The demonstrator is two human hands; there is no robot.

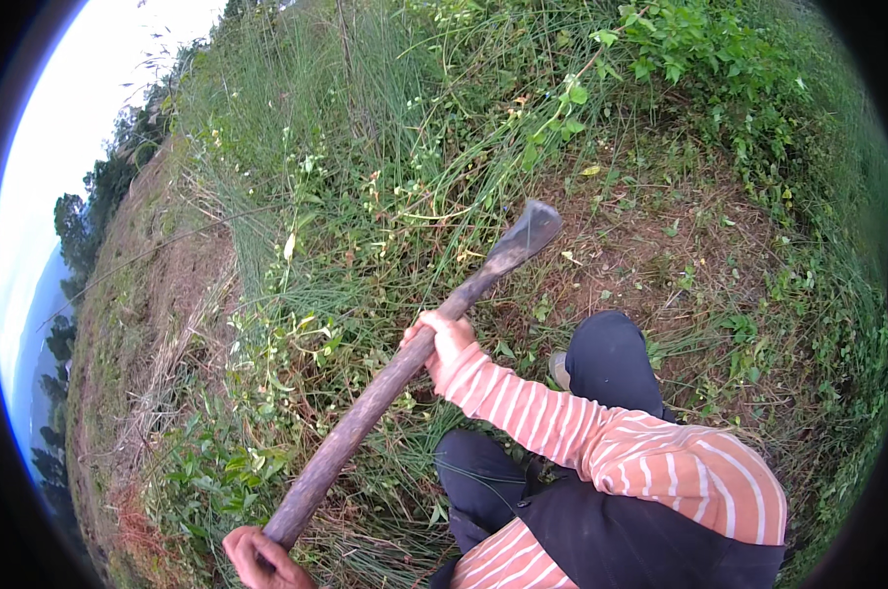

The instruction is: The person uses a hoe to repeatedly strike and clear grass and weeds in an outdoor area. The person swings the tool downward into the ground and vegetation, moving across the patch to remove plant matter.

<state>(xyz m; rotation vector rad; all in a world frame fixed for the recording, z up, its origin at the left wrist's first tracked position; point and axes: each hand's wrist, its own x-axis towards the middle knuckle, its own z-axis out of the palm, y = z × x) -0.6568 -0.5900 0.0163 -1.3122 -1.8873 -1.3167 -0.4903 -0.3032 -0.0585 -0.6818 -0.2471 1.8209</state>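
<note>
My right hand (448,339) grips the upper part of a thick wooden handle, its forearm in an orange-and-white striped sleeve. My left hand (264,557) is closed around the handle's lower end at the bottom left, partly cut by the frame's edge. The long-handled tool (370,401) lies slantwise across the view and ends in a dark, flared metal blade (536,228) at the upper right; its exact kind cannot be told. The blade appears over the edge between green grass (385,169) and a patch of brown soil (635,243) strewn with cut stems.
My bent knees in dark trousers (609,353) are just below the blade, with part of a shoe (559,370) beside them. Leafy bushes (716,51) stand at the upper right. A bare slope (157,272) runs along the left, with trees (72,221) beyond.
</note>
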